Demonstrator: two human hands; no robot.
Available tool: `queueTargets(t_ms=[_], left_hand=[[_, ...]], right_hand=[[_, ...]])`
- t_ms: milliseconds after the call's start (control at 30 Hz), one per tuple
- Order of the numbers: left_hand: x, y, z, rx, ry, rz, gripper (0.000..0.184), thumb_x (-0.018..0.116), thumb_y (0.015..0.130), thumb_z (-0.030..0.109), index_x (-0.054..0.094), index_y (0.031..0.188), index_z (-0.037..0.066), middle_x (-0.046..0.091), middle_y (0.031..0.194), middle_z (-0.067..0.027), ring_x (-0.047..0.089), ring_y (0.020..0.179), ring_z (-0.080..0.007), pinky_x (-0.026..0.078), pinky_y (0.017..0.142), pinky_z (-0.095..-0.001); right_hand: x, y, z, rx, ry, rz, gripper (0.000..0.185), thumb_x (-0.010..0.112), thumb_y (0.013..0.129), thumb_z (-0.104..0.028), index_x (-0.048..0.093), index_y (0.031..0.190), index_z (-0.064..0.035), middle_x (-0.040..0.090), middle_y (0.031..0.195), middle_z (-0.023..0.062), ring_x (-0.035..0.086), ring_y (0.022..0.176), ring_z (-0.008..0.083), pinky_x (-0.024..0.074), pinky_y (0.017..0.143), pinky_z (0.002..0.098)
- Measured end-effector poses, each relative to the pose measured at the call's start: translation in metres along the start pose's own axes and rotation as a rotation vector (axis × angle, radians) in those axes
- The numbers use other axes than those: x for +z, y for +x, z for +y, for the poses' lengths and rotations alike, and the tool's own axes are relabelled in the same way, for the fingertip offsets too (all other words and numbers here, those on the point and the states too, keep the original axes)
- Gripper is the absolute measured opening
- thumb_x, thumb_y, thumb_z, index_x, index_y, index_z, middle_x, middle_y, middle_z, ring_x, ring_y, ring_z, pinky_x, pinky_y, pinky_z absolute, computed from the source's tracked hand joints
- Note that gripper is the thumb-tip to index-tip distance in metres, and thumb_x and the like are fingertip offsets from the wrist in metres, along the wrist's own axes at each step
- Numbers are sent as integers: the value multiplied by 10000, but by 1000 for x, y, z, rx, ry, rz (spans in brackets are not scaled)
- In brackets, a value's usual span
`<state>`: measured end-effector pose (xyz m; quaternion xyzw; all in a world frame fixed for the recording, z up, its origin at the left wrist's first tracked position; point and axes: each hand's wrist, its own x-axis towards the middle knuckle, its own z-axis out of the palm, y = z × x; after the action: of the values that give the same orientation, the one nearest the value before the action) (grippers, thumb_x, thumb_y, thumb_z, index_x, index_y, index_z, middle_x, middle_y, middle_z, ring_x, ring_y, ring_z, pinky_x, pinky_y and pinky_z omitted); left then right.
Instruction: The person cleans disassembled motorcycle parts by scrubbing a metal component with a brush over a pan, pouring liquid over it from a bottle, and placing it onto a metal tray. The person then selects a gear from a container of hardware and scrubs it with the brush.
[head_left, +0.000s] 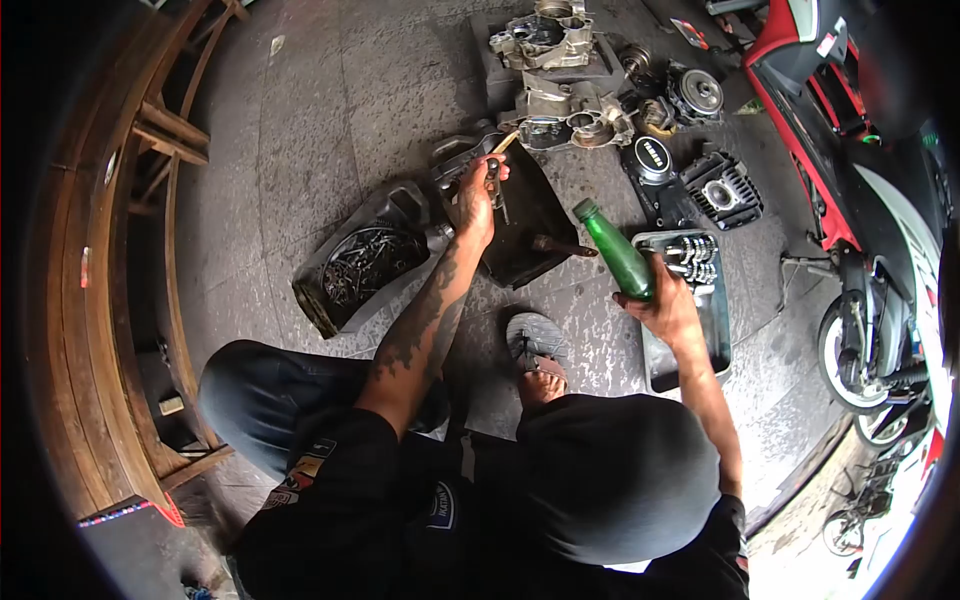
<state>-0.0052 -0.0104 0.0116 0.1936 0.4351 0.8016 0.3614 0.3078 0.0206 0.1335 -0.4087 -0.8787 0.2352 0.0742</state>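
Note:
My left hand [474,204] is closed around a small dark metal part [493,172], above a black open tray [530,180]. A pale, wood-coloured stick tip [507,142] shows just beyond its fingers; I cannot tell whether they hold it too. In my right hand [668,312] is a green bottle [618,250], gripped near its base, its neck tilted up and to the left. Under that hand lies a metal tray [722,340] with gear shafts [695,258] at its far end. A brush-like tool [555,244] rests in the black tray.
Left of the black tray lies a cut-open jug [335,310] of bolts. Engine casings [570,110], a clutch unit [695,92], a round cover [652,160] and a finned cylinder part [722,192] sit beyond. A wooden bench [85,350] lines the left, a red-and-white motorcycle [800,170] the right.

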Motion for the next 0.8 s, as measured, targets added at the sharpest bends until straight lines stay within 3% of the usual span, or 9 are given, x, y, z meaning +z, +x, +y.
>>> queueTargets(t_ms=[100,200,500,567,800], left_hand=[[8,2,-5,36,-104,34,250,434,978,221,612,999,47,632,946,-30,581,821,-115,451,803,-266],[13,3,-11,23,-138,78,213,443,977,205,597,1008,62,609,971,-17,555,828,-109,429,816,-255],[28,-1,-2,37,-57,166,333,382,1000,315,602,1001,65,602,951,-8,530,834,-101,399,816,-253],[26,-2,3,-110,-33,174,395,349,1006,342,621,1003,55,620,931,-19,540,835,-104,402,813,-251],[25,-3,4,-85,-33,121,432,348,1000,373,625,1012,42,643,1006,-46,563,853,-119,427,828,-271]], right_hand=[[-31,18,-39,6,-349,-205,682,766,686,-381,443,1211,-89,659,930,211,643,832,408,529,747,473],[-53,36,-75,-96,-469,-268,610,755,704,-380,466,1157,-90,662,915,185,650,825,391,535,746,457],[-68,76,-125,-257,-733,-262,504,724,744,-358,503,1095,-72,662,909,162,655,866,340,525,773,433],[-70,79,-127,-306,-829,-287,508,722,741,-376,506,1089,-76,663,895,157,660,856,326,527,764,420],[-66,87,-132,-290,-896,-313,486,700,771,-380,510,1093,-70,649,951,150,644,904,318,519,775,409]])
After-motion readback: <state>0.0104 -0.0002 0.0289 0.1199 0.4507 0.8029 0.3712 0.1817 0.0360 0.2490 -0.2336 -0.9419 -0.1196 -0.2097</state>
